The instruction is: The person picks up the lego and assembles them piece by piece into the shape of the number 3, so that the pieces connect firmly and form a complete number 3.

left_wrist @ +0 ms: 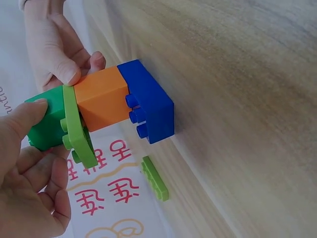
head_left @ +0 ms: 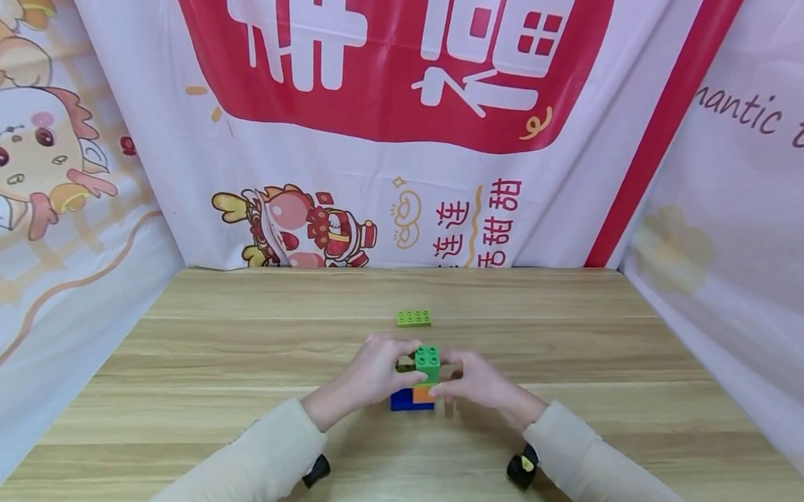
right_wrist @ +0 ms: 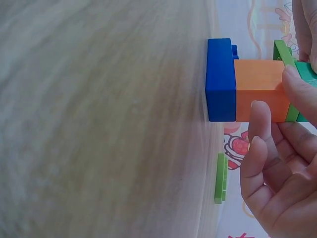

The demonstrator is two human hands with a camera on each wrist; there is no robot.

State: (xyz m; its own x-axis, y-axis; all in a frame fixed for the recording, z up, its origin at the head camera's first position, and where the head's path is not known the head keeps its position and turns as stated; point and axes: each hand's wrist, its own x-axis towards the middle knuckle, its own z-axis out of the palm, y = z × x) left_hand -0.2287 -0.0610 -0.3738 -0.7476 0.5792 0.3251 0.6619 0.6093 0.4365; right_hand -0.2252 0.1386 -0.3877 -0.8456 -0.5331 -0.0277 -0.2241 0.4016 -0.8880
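Wood-grain table (head_left: 587, 332). On it: blue brick (head_left: 400, 401); flat light-green brick (head_left: 414, 318) farther back.

Both forearms are covered by long cream sleeves, the left sleeve (head_left: 239, 476) seen at the lower left of the head view, the right sleeve (head_left: 587, 458) at its lower right. The cloth is lightly creased and is ended at the wrists. The left hand (head_left: 375, 369) and right hand (head_left: 477, 381) are left bare. Below the left cuff a small black device (head_left: 316, 471) is worn; its right-hand counterpart (head_left: 521, 472) is marked with yellow.
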